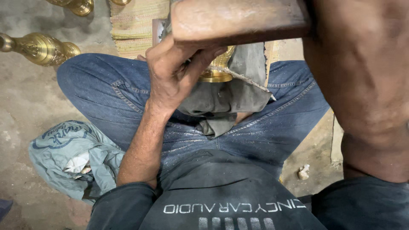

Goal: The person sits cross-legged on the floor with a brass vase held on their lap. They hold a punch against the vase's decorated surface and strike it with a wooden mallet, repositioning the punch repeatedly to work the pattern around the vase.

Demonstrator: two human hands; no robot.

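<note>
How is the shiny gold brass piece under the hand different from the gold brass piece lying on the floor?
The shiny gold brass piece under the left hand rests on a grey cloth in the lap and is mostly hidden. The gold brass piece on the concrete floor lies on its side, untouched and in plain sight. Both are golden, rounded metal.

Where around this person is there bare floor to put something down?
Bare concrete floor lies between the brass pieces and the crumpled bag; a smaller patch sits by the right knee near a white scrap. The lap is crowded: left hand, grey cloth, brass base.
</note>
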